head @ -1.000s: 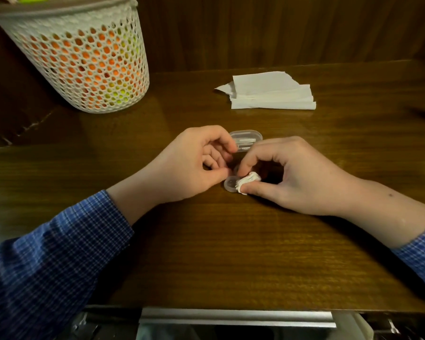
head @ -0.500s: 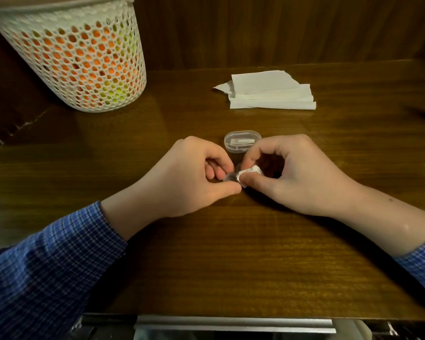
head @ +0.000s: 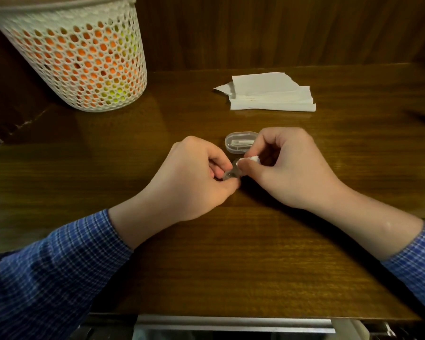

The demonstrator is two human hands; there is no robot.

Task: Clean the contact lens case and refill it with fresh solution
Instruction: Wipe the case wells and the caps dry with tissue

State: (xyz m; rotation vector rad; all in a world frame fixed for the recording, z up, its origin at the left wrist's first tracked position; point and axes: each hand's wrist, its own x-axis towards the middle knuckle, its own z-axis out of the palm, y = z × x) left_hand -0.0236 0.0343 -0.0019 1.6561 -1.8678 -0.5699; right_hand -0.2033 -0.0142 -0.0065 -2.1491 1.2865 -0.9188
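**Head view: both hands meet over the small lens case**

Head camera looks down at two hands that come together at the middle of the table. The left hand [head: 194,177] has its fingers curled, and the thumb and the fingers pinch a small clear round part of the lens case [head: 230,174] from the left side. This part lies low, at the table surface or just above it; I cannot tell if it touches the wood. The right hand [head: 287,168] is also curled. Its thumb and forefinger pinch a small white wad of tissue [head: 252,159], and the wad is pressed against the upper right edge of the lens case. So the case sits exactly between the two grips, held by the left fingertips and touched by the tissue from the right.

Just behind the hands, a clear oval container [head: 241,142] lies on the table, with a small pale piece inside it. The knuckles of the right hand cover its right end. It is probably the outer box of the case, but the view is too small to be sure.

Farther back, near the wall, a stack of white paper tissues [head: 270,94] lies flat. At the far left corner stands a white mesh basket [head: 84,60], with orange and yellow-green things showing through its holes. Both forearms wear blue checked sleeves [head: 47,271]. Everything rests on a dark brown wooden table [head: 231,266].
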